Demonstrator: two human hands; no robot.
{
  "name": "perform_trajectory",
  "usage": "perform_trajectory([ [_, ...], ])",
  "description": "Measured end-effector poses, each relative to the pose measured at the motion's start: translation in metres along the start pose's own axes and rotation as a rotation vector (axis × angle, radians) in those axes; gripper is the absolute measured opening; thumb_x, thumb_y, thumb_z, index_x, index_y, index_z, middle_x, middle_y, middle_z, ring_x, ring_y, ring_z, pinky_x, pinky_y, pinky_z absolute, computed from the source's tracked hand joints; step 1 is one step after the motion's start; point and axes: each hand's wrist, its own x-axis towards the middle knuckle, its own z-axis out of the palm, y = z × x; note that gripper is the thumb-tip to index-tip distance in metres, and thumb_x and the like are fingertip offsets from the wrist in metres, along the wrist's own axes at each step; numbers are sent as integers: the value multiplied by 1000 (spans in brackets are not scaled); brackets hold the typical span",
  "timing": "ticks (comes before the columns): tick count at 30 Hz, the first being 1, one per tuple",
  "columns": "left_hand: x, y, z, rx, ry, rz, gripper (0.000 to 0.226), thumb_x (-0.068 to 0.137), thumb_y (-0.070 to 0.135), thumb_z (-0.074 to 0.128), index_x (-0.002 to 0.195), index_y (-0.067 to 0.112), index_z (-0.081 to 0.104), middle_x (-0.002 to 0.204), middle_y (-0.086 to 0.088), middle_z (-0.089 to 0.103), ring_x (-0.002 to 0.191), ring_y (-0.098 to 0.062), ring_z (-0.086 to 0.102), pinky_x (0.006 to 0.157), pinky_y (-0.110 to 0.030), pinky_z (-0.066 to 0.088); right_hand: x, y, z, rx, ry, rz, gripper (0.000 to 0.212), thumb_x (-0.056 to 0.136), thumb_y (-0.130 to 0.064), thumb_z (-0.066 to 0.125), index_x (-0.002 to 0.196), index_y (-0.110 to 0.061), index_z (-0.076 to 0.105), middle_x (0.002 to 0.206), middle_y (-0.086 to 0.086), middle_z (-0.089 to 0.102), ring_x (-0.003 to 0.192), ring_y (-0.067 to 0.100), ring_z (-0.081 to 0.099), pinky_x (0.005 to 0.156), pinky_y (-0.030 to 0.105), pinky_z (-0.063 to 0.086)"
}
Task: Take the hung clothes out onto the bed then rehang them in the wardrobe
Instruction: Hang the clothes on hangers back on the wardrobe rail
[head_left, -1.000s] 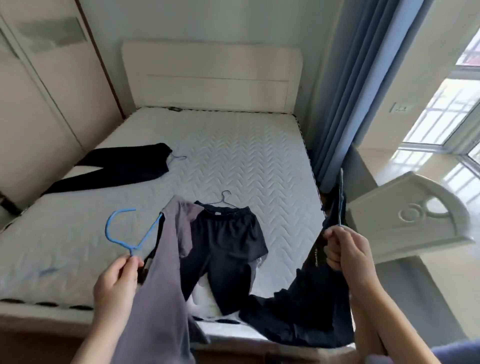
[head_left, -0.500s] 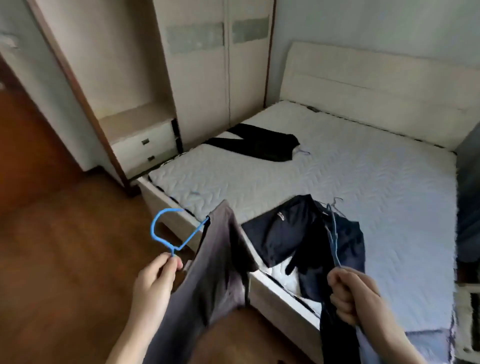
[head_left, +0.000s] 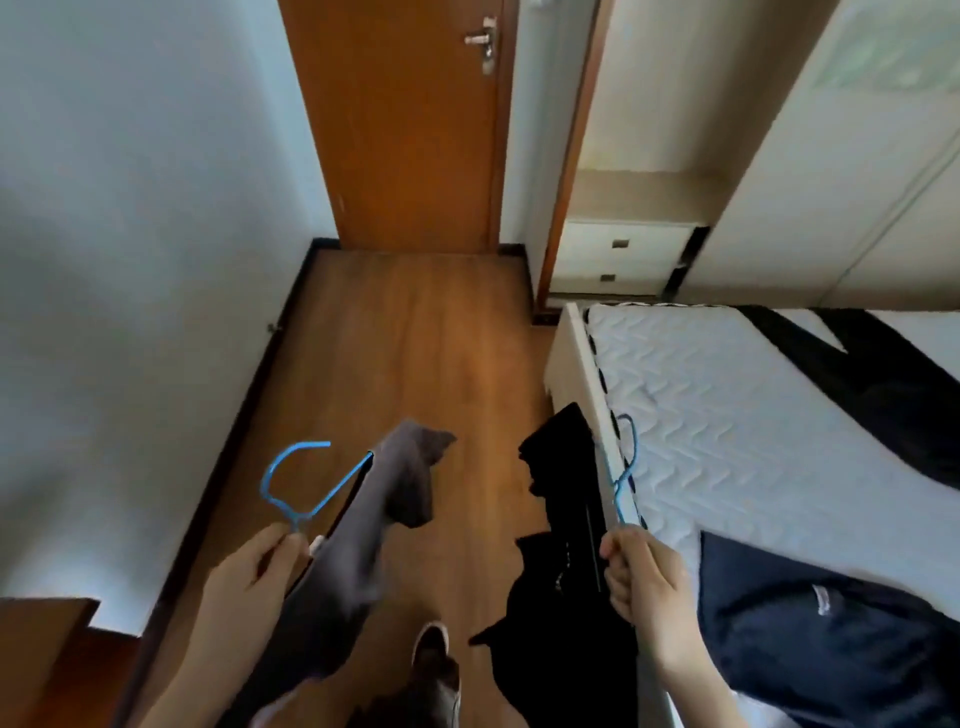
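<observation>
Now my left hand (head_left: 254, 566) pinches a blue hanger (head_left: 301, 483) carrying a grey garment (head_left: 358, 551), and my right hand (head_left: 644, 577) grips another blue hanger (head_left: 623, 467) with a black garment (head_left: 566, 519), both above the wooden floor (head_left: 415, 364) beside the bed (head_left: 727, 426), where dark clothes (head_left: 831, 639) lie.

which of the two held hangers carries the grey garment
The blue hanger in the left hand carries the grey garment; the right hand holds the hanger with black clothing.
</observation>
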Motion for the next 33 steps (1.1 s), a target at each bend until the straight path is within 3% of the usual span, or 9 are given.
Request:
perform_trajectory([
  [3,26,-21,-4,55,124,-108,12,93,11,56,82,15,56,68,-11,59,69,-22,50,60,-31,33,62,1,29,-64,-31,4,29,95,-1,39,68,-6,49,48,-3,25,41,10,18,41,18,14],
  [6,70,-33,-2,87,202,-189,16,93,11,57,79,5,64,70,-8,65,69,-27,55,64,-33,39,130,2,57,-144,-21,-12,33,93,-3,41,63,-11,50,48,-3,26,42,11,21,40,20,17],
  [9,135,-36,1,112,213,-230,26,92,15,54,68,11,58,61,-6,60,63,-18,56,60,-33,43,196,-9,89,-200,19,-12,33,92,-3,43,61,-13,46,48,-4,27,40,7,24,37,18,22],
  [12,208,-27,-3,85,229,-281,26,92,16,52,68,10,57,62,-8,61,65,-19,57,59,-34,43,255,-34,120,-183,64,24,34,92,1,41,60,-11,38,45,-7,26,37,6,21,36,16,19],
  [15,288,-7,-6,61,222,-261,25,92,16,52,69,11,59,64,-10,61,67,-20,59,58,-28,41,312,-57,142,-208,98,12,40,91,-1,42,55,-16,32,45,-9,26,38,6,21,36,16,19],
  [20,414,45,12,16,191,-215,28,94,18,51,67,11,54,62,-10,57,61,-21,53,55,-24,37,407,-81,159,-316,164,10,34,89,-8,46,55,-13,45,47,-7,34,52,16,32,38,17,27],
  [23,492,68,43,-36,171,-211,30,96,19,51,67,13,55,63,-8,58,60,-17,54,55,-24,40,472,-98,172,-304,193,1,29,91,-3,44,63,-7,49,54,4,33,44,9,29,35,17,24],
  [27,597,106,85,6,207,-165,29,96,16,49,68,11,54,61,-11,55,58,-17,50,50,-13,35,577,-123,189,-216,179,16,27,92,1,41,65,-5,42,48,-2,25,37,6,21,35,15,17],
  [33,735,173,124,86,223,-105,28,94,16,49,65,13,50,57,-7,54,59,-23,50,57,-38,38,739,-184,200,-96,188,16,25,94,1,38,69,-3,44,41,-10,25,35,5,19,36,14,15],
])
